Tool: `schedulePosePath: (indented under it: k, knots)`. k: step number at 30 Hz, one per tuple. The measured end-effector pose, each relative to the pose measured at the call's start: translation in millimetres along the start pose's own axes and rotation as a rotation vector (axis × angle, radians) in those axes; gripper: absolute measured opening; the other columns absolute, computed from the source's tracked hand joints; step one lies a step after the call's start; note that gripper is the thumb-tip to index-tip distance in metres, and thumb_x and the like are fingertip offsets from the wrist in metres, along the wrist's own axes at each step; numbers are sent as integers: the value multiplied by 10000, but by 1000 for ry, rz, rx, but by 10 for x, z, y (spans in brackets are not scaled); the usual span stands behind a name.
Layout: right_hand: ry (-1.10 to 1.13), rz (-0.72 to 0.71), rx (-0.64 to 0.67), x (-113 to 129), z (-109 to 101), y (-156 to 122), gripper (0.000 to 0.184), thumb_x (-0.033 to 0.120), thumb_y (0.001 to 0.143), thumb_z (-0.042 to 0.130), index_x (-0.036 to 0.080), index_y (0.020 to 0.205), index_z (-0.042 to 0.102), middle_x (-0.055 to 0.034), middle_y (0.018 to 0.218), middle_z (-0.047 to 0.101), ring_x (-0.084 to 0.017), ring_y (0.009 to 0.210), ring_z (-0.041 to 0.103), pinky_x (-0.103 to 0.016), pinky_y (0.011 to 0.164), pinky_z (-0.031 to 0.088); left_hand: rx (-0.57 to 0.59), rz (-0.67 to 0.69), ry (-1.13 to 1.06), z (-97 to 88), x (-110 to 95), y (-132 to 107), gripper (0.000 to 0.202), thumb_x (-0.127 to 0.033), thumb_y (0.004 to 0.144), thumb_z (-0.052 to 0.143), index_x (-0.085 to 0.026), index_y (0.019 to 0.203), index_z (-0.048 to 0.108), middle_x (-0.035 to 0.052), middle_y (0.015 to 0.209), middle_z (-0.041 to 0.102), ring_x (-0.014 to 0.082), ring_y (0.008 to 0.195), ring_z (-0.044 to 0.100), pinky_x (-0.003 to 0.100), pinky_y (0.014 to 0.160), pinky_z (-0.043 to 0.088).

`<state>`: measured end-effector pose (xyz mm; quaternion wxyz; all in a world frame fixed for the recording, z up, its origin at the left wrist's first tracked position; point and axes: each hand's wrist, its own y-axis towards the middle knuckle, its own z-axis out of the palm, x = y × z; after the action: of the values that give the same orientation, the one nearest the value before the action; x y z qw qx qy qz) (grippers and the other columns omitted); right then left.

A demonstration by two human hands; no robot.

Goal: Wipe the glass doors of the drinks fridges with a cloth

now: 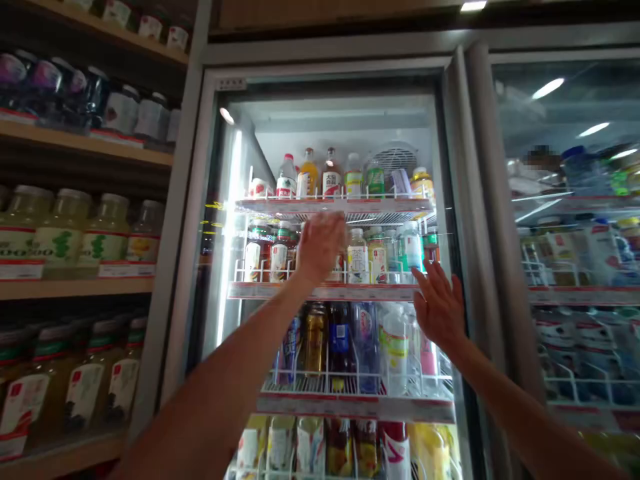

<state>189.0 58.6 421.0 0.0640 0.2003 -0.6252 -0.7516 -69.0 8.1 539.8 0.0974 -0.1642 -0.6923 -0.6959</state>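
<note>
Hands (pixel 320 243) (pixel 440 303) at bright, glass-fronted drinks fridge (pixel 325 63)

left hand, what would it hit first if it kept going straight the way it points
Probably the bottles on the second shelf, just behind the left hand. Depth is unclear, so the hand may already be touching them.

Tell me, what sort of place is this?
Probably a convenience store or small grocery: a lit glass-door fridge holds rows of bottled drinks on wire shelves, wooden shelves on the left carry more bottles with price tags, and a second cooler stands to the right.
</note>
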Motion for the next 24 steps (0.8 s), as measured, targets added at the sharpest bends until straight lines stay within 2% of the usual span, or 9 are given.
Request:
schedulePosePath:
  k: [2,4,6,9,11,13,16,19,24]
  knots:
    - [-17,6,10,15,-2,7,505,275,912,392,247,1411,325,-88,1455,377,-222,1366,306,-442,1105,208,-103,-306,49,-99,295,72,435,-259,913,353,-151,1321,458,104,1397,455,325,1329,319,541,1075,281]
    - [-29,12,17,27,-8,14,505,283,916,379,245,1416,316,-87,1459,370,-218,1369,300,-439,1109,201,-146,-425,65,-126,342,78,453,-254,910,352,-122,1335,439,126,1412,430,347,1335,294,566,1070,267]
    - [-31,18,20,30,-13,16,515,284,916,378,256,1424,298,-78,1465,361,-213,1371,295,-435,1112,199,-103,-295,36,-79,148,28,441,-260,914,354,-149,1330,450,102,1405,445,334,1343,285,558,1084,252]
    - [-18,18,17,23,-13,12,528,271,909,389,271,1428,287,-70,1466,360,-209,1366,305,-434,1112,202,19,114,-36,17,-171,-52,407,-291,925,363,-220,1311,471,33,1392,472,274,1353,294,498,1118,232]
    - [-8,17,14,20,-9,9,526,269,907,394,271,1424,296,-72,1463,367,-212,1363,312,-438,1112,200,61,234,-56,11,-107,-70,396,-312,928,361,-234,1296,487,9,1383,484,253,1346,313,467,1124,234]
    - [-7,22,16,26,-4,8,519,273,908,393,264,1420,307,-79,1457,375,-216,1363,311,-441,1113,194,22,99,-43,-66,212,-59,398,-313,925,350,-207,1272,512,38,1367,501,263,1332,334,473,1112,250]
    - [-22,32,18,43,-1,12,512,279,912,391,255,1417,312,-88,1447,391,-217,1365,310,-441,1115,191,-171,-342,-10,-197,763,-1,438,-300,911,332,-132,1283,492,129,1389,457,298,1332,323,529,1107,215]
    - [-22,34,24,48,0,13,510,281,912,392,252,1415,312,-90,1444,394,-214,1369,300,-440,1115,190,-270,-584,-18,-202,835,72,471,-289,900,334,-114,1326,437,154,1415,414,326,1356,264,587,1103,160]
    - [-10,16,10,26,-7,9,486,273,908,397,244,1391,354,-94,1434,409,-218,1356,326,-445,1108,201,-55,-169,-39,-90,332,88,434,-307,910,339,-181,1301,481,64,1409,448,289,1368,257,528,1118,202]
